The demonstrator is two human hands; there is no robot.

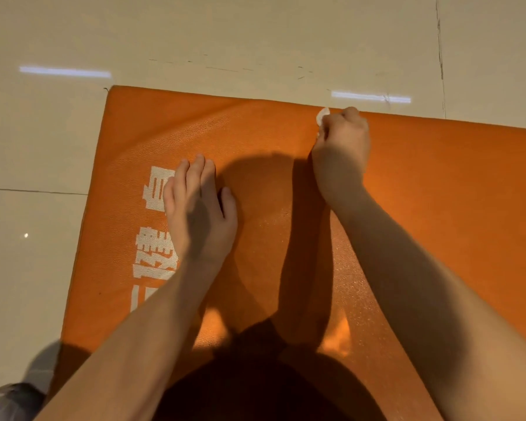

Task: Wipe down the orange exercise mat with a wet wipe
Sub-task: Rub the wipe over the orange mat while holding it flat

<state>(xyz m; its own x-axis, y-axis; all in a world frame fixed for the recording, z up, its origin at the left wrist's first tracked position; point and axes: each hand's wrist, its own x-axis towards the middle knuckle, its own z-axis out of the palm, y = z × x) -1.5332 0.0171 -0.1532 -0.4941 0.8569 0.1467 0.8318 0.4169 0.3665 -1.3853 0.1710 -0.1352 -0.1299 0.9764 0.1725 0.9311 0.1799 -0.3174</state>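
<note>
Risk of wipe sliding off mat's far edge onto floor and picking up grit, with right hand right at that edge. Could also skip patches, bunched so small. Right fingers curled tight round wipe, only a white scrap showing. Left hand flat on mat, fingers straight, holding nothing. Mat orange, pebbled, leather-like, faintly glossy; white block lettering near its left edge. Floor beyond mat pale glossy tile.
</note>
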